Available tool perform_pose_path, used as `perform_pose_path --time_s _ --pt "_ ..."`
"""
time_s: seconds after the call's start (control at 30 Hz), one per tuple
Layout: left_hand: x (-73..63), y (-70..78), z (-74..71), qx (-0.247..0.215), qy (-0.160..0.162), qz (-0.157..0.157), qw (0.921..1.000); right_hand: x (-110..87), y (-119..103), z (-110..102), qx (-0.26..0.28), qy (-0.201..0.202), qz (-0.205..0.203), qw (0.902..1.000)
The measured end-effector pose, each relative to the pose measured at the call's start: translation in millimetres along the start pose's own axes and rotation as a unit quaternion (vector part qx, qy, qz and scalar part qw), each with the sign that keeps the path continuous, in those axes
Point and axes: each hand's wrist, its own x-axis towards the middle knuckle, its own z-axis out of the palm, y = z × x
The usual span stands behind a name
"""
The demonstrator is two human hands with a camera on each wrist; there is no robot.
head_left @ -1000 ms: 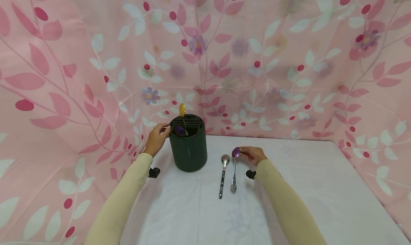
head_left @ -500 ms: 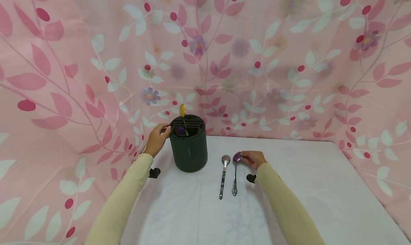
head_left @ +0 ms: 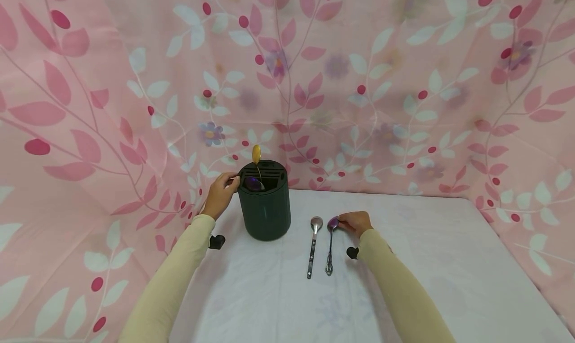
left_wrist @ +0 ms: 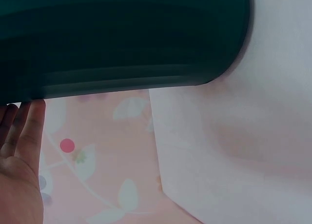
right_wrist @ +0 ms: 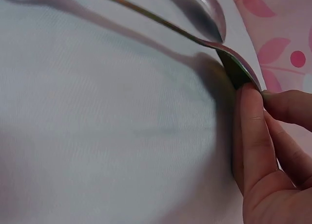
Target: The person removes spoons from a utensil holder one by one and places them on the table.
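Note:
My left hand (head_left: 219, 195) rests at the upper left side of a dark green utensil holder (head_left: 266, 215), fingertips touching it near the rim. The left wrist view shows those fingers straight against the holder's wall (left_wrist: 122, 43). My right hand (head_left: 357, 222) pinches the purple bowl of a spoon (head_left: 331, 238) between thumb and fingers. This spoon has an ornate handle pointing toward me, and its bowl end is tilted up, casting a shadow in the right wrist view. Left of it lies a silver spoon (head_left: 312, 245) with a dark, riveted handle.
A gold spoon (head_left: 256, 155) and a purple spoon (head_left: 253, 183) stand bowl up in the holder, beside its slotted top section (head_left: 266, 172). White cloth covers the table (head_left: 427, 263). A pink floral curtain (head_left: 341, 83) hangs behind and at both sides.
My right hand and the purple-bowled spoon have shifted slightly toward me and to the right, with the bowl lower. My left hand and the holder have stayed in place.

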Motion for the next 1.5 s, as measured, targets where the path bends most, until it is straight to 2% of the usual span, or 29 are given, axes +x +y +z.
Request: perform_pose_path --time_s 0.2,0.37,0.47,0.6,0.7,0.8,0.93,1.1,1.23,1.4,1.5 --pt "-1.7 -0.7 -0.3 0.003 0.001 0.0 1.0 -1.7 3 -2 -0.051 -0.003 -0.04 0.9979" --pt "-0.7 -2.4 0.1 0.005 0.003 -0.001 1.0 -2.9 5 -5 -0.123 -0.002 -0.085 0.9888" --pt "0.7 -2.1 0.2 0.002 0.003 0.001 1.0 -8.2 0 -6 -0.182 0.013 -0.126 0.9751" --pt "1.6 -0.6 0.4 -0.001 0.005 0.002 1.0 -16.0 -8 -6 -0.266 0.044 -0.174 0.9472" --pt "1.8 -0.5 0.4 -0.002 0.004 0.002 1.0 -18.5 -12 -4 -0.297 0.064 -0.202 0.9308" --pt "1.4 -0.8 0.4 -0.002 0.004 0.001 1.0 -18.8 -18 1 -0.299 0.085 -0.25 0.9169" --pt "0.6 -1.3 0.8 -0.004 0.005 0.002 1.0 -21.6 -33 12 -0.269 0.11 -0.321 0.9015" --pt "-0.1 -3.1 0.4 -0.004 0.001 0.0 1.0 -31.5 -59 32 -0.227 0.093 -0.389 0.8881" --pt "-0.8 -3.3 0.2 -0.002 0.0 -0.003 1.0 -42.1 -76 52 -0.215 0.072 -0.42 0.8789" --pt "-1.6 -1.7 0.6 -0.001 0.0 -0.006 1.0 -56.8 -94 75 -0.19 0.051 -0.437 0.8774" --pt "-1.5 -0.6 0.9 -0.004 0.002 -0.002 1.0 -65.9 -103 88 -0.178 0.04 -0.454 0.8721"
